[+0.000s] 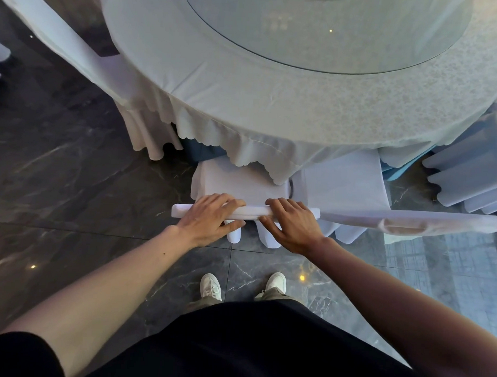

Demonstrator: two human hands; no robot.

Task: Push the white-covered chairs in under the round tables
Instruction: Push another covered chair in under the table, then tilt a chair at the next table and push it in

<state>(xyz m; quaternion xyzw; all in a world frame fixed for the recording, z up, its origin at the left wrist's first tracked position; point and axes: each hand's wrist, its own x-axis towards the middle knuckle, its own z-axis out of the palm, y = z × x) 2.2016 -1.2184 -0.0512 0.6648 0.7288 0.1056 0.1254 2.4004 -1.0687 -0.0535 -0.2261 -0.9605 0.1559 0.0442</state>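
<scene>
A white-covered chair (pixel 236 185) stands right in front of me, its seat partly under the scalloped hem of the round table (pixel 245 84). My left hand (pixel 209 219) and my right hand (pixel 292 223) both grip the top edge of its backrest, fingers curled over the far side and thumbs on the near side. The table wears a white cloth and carries a round glass turntable (pixel 326 30).
A second white-covered chair (pixel 354 189) stands close on the right, its backrest top reaching toward the right edge. Another chair (pixel 77 49) is at the table's left, and one more (pixel 473 168) at the far right. Dark marble floor lies around my white shoes.
</scene>
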